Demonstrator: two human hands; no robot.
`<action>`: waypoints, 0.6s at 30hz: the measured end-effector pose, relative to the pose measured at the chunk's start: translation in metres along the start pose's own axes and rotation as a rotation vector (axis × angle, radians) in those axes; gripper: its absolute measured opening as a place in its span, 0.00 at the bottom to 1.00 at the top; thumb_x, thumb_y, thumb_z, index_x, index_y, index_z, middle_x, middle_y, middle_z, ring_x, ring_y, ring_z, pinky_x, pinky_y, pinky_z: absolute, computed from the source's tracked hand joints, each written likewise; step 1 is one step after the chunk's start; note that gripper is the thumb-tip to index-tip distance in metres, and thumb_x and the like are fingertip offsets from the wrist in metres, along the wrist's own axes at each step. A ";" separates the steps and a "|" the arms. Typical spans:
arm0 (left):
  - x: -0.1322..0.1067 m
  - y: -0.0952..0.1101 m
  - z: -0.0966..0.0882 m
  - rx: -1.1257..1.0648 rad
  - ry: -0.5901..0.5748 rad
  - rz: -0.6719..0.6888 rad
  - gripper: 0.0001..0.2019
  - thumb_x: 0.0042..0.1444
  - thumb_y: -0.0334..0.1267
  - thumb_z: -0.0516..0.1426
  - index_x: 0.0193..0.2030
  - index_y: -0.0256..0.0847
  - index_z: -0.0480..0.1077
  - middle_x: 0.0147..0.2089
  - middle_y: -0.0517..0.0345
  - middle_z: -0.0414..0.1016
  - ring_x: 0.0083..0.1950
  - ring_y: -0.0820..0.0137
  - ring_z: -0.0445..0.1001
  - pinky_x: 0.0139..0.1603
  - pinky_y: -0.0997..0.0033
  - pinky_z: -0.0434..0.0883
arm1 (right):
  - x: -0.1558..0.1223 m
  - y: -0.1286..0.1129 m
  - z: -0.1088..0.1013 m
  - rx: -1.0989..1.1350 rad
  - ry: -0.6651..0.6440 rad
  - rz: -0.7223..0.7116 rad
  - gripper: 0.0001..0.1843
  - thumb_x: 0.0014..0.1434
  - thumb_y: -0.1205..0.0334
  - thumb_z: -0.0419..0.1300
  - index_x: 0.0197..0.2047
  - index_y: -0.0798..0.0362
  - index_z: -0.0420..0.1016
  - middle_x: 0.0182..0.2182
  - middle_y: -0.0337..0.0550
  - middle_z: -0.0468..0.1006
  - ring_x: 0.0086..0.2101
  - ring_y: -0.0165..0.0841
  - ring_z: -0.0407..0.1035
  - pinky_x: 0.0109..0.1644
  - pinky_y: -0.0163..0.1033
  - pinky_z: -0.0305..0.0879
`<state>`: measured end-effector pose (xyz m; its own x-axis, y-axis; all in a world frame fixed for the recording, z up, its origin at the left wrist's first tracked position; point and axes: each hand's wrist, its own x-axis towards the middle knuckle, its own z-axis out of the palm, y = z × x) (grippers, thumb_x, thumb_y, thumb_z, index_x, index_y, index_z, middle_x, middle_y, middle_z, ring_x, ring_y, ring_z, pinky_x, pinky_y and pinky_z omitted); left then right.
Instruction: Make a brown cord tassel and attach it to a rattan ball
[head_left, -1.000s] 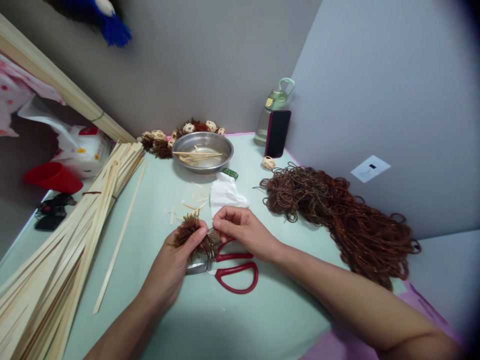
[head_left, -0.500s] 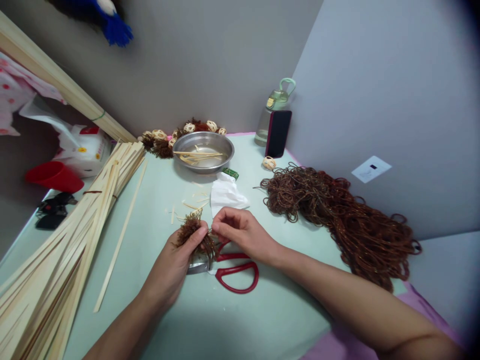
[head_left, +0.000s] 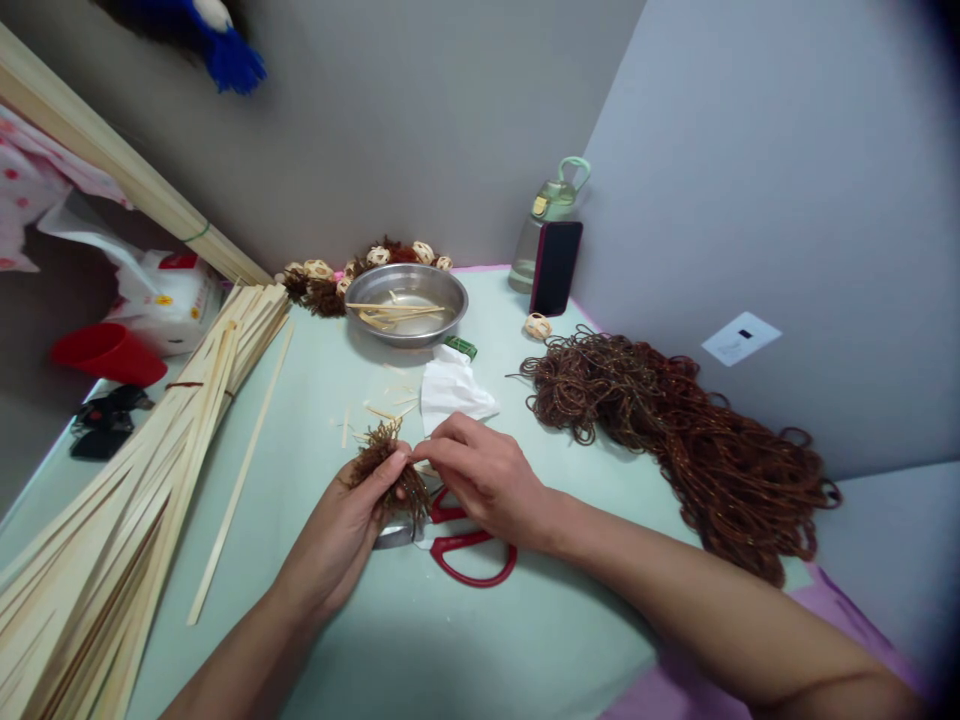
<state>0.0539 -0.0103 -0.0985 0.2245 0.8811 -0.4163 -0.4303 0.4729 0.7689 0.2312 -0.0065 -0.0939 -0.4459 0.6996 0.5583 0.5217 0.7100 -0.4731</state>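
A brown cord tassel (head_left: 384, 462), its strands fanning out, is pinched between the thumb and fingers of my left hand (head_left: 352, 515). Against its right side, my right hand (head_left: 491, 475) has its fingertips pressed together, touching the tassel near my left thumb. Whatever those fingertips hold is too small to make out. Below both hands, red-handled scissors (head_left: 474, 578) lie on the table, their blades partly covered by the tassel and my left hand. A crumpled white tissue (head_left: 454, 390) lies just beyond my right hand.
Long pale wooden strips (head_left: 150, 480) fill the left side. Behind stands a metal bowl (head_left: 407, 335) with water and strips. A heap of brown cord (head_left: 675, 430) lies to the right. A phone (head_left: 556, 268) leans on a bottle (head_left: 529, 245); a small woven ball (head_left: 537, 326) sits in front.
My right hand has turned over slightly and its fingertips have moved left, closer to my left thumb. My left hand keeps its grip on the tassel.
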 end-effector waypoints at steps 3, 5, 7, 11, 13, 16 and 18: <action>0.000 0.001 0.001 0.002 0.017 -0.006 0.11 0.47 0.42 0.70 0.36 0.40 0.80 0.31 0.63 0.71 0.31 0.77 0.67 0.33 0.81 0.70 | -0.001 -0.001 -0.001 -0.193 -0.006 -0.077 0.16 0.66 0.73 0.48 0.47 0.53 0.76 0.34 0.45 0.74 0.33 0.31 0.66 0.35 0.34 0.64; 0.000 0.001 0.001 0.014 0.018 -0.002 0.12 0.46 0.43 0.70 0.35 0.40 0.80 0.29 0.63 0.70 0.31 0.76 0.67 0.33 0.81 0.70 | -0.001 -0.002 -0.001 -0.290 -0.037 -0.100 0.16 0.67 0.71 0.47 0.46 0.52 0.76 0.34 0.43 0.74 0.32 0.31 0.65 0.34 0.34 0.62; 0.000 0.001 0.001 0.026 0.022 0.003 0.12 0.46 0.43 0.70 0.36 0.40 0.80 0.28 0.63 0.69 0.31 0.75 0.67 0.34 0.80 0.70 | 0.000 -0.002 -0.001 -0.347 -0.065 -0.103 0.16 0.68 0.70 0.47 0.47 0.52 0.76 0.34 0.43 0.74 0.32 0.32 0.64 0.34 0.35 0.61; -0.002 0.001 0.001 0.029 0.044 0.000 0.13 0.46 0.43 0.70 0.37 0.40 0.80 0.28 0.63 0.70 0.31 0.75 0.67 0.33 0.80 0.70 | 0.000 0.001 0.002 -0.425 -0.130 -0.067 0.16 0.68 0.70 0.46 0.46 0.54 0.76 0.34 0.45 0.74 0.32 0.34 0.63 0.35 0.38 0.59; -0.003 0.002 0.001 0.023 0.061 0.002 0.13 0.45 0.42 0.71 0.36 0.39 0.80 0.30 0.62 0.72 0.30 0.77 0.67 0.32 0.81 0.69 | 0.001 0.004 0.002 -0.441 -0.175 0.040 0.15 0.67 0.71 0.47 0.45 0.56 0.75 0.34 0.48 0.73 0.33 0.36 0.63 0.36 0.39 0.59; -0.003 0.003 0.002 0.015 0.073 0.004 0.13 0.44 0.41 0.71 0.36 0.39 0.80 0.33 0.62 0.74 0.30 0.78 0.67 0.32 0.82 0.69 | 0.004 0.006 -0.002 -0.208 -0.194 0.266 0.14 0.68 0.67 0.48 0.49 0.56 0.73 0.38 0.48 0.73 0.36 0.36 0.65 0.39 0.39 0.61; -0.003 0.003 0.003 0.017 0.072 0.008 0.14 0.44 0.42 0.71 0.36 0.39 0.80 0.32 0.62 0.74 0.30 0.78 0.67 0.32 0.81 0.69 | 0.008 0.005 -0.007 0.093 -0.201 0.367 0.14 0.71 0.61 0.47 0.46 0.54 0.73 0.37 0.45 0.72 0.37 0.34 0.65 0.42 0.38 0.61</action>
<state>0.0545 -0.0112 -0.0941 0.1576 0.8822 -0.4438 -0.4170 0.4668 0.7799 0.2353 0.0020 -0.0871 -0.3810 0.9023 0.2020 0.6086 0.4091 -0.6799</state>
